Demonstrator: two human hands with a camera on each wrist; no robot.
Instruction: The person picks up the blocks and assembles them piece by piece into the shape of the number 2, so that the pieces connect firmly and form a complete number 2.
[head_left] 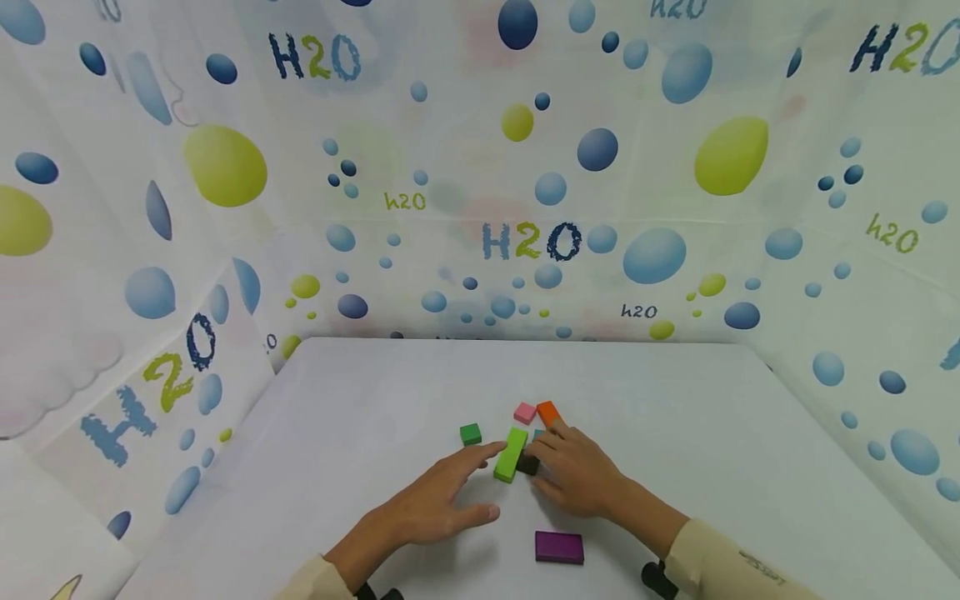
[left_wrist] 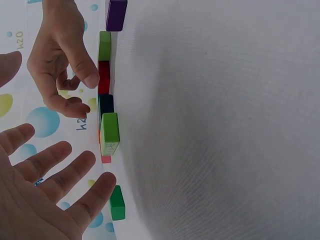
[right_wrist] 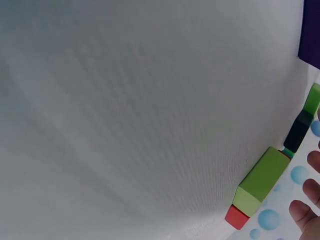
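My left hand (head_left: 442, 500) is spread, thumb apart from the fingers, just left of a lime green block (head_left: 511, 455); it holds nothing. My right hand (head_left: 577, 471) reaches over the cluster from the right, fingers loosely bent, partly covering a black block (head_left: 528, 462), a teal block (head_left: 537, 434) and the near end of an orange block (head_left: 549, 414). In the left wrist view, its thumb and fingers stand apart beside a red block (left_wrist: 104, 77) with nothing pinched. That red block and another light green block (left_wrist: 104, 46) are hidden in the head view.
A pink block (head_left: 525, 412) sits at the far side of the cluster. To the left is a small green block (head_left: 470, 434); nearer the person lies a flat purple block (head_left: 558, 547). The white table (head_left: 375, 392) backs onto a bubble-printed curtain (head_left: 465, 150).
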